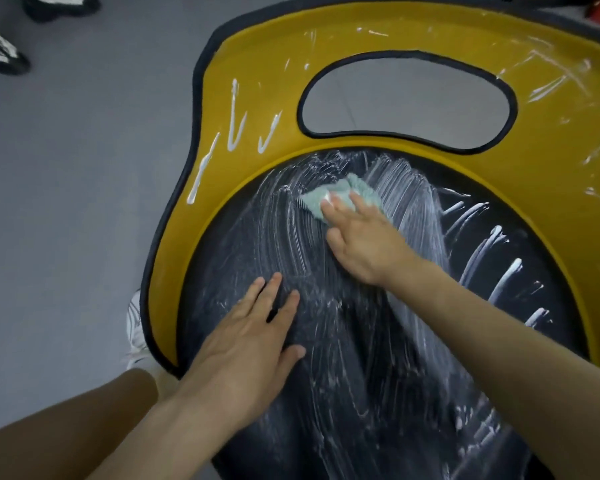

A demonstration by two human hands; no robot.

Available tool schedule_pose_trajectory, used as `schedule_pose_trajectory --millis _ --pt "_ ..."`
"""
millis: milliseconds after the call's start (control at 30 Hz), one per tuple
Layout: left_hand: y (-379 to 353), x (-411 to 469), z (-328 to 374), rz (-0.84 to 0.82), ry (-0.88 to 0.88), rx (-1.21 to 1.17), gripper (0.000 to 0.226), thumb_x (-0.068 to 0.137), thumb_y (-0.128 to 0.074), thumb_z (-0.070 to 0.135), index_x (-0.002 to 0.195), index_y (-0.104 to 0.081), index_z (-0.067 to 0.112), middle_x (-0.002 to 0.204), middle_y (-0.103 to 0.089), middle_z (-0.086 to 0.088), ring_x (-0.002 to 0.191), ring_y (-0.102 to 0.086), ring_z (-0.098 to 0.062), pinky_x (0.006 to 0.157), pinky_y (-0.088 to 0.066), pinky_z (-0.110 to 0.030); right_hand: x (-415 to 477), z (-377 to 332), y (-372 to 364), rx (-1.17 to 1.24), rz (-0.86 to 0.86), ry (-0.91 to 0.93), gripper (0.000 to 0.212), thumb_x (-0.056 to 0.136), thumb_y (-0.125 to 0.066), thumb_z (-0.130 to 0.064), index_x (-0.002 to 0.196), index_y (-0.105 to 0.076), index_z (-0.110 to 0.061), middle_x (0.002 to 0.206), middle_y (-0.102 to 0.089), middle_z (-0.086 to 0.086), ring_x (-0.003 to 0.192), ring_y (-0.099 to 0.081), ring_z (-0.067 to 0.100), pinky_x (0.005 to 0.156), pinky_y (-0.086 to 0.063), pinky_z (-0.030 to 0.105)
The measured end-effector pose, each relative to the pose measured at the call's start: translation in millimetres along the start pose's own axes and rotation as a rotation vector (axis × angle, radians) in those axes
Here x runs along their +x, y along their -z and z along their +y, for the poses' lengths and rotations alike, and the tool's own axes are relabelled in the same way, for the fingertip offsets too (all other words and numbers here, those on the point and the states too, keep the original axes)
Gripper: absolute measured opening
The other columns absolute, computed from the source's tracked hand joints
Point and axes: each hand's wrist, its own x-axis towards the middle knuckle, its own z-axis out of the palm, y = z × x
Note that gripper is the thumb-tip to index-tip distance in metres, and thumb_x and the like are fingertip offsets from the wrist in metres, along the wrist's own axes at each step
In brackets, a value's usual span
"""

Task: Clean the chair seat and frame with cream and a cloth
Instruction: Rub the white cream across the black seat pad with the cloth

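A chair fills the view: a round black seat (343, 341) smeared with white cream, set in a yellow frame (257, 64) with dark piping and an oval cut-out. My right hand (364, 244) presses a pale green cloth (329, 197) flat on the far part of the seat, near the frame's inner edge. On the seat's near left my left hand (253, 344) lies flat, fingers spread, holding nothing. Thick unspread cream lines (506, 275) remain on the seat's right side. More cream streaks (234, 116) run down the frame's left part.
Grey floor (77, 168) lies to the left of the chair. Someone's shoes (0, 50) stand at the top left. My own white shoe (134, 327) and knee show beside the chair's left edge.
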Motion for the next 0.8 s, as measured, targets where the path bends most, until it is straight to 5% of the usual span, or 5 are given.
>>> schedule_pose_trajectory --millis 133,433,533,700,800 --pt "2.9 -2.0 -3.1 -0.014 0.026 -0.022 0.072 0.104 -0.031 0.055 0.158 0.012 0.034 0.159 0.035 0.005 0.148 0.03 -0.015 0.125 0.003 -0.032 35.2 -2.9 -2.0 0.026 0.048 -0.046 0.054 0.104 -0.02 -0.034 0.155 -0.023 -0.015 0.164 -0.018 0.006 0.151 -0.006 0.031 0.122 -0.008 0.048" --pt "3.3 -6.7 -12.8 -0.019 0.068 -0.07 0.079 0.103 -0.035 0.058 0.159 0.013 0.029 0.159 0.037 0.008 0.147 0.03 -0.012 0.123 0.004 -0.029 -108.0 -33.9 -23.7 -0.005 -0.102 0.205 0.06 0.102 -0.01 -0.048 0.157 -0.018 -0.025 0.162 -0.016 -0.007 0.151 0.003 0.014 0.123 -0.003 0.036" --pt "5.5 -7.1 -11.8 -0.034 0.062 -0.051 0.079 0.103 -0.034 0.057 0.159 0.014 0.028 0.159 0.036 0.007 0.148 0.031 -0.014 0.122 0.007 -0.029 -58.9 -28.4 -14.6 0.0 -0.059 0.159 0.064 0.099 -0.004 -0.053 0.157 -0.017 -0.027 0.163 -0.016 -0.006 0.152 0.001 0.016 0.124 -0.007 0.039" --pt "5.6 -7.7 -15.7 -0.031 0.078 -0.05 0.077 0.104 -0.034 0.055 0.159 0.012 0.028 0.161 0.033 0.006 0.149 0.029 -0.017 0.125 0.002 -0.033 59.6 -34.4 4.1 0.041 0.016 0.043 0.053 0.106 -0.019 -0.035 0.155 -0.027 -0.016 0.162 -0.023 0.005 0.15 -0.012 0.03 0.121 -0.014 0.046" --pt "5.8 -8.8 -17.6 -0.021 0.102 -0.046 0.078 0.104 -0.034 0.056 0.16 0.012 0.025 0.162 0.031 0.004 0.15 0.028 -0.018 0.125 0.001 -0.035 50.3 -46.9 3.2 0.036 0.029 0.043 0.052 0.106 -0.02 -0.034 0.152 -0.03 -0.014 0.161 -0.025 0.008 0.15 -0.014 0.032 0.12 -0.014 0.046"
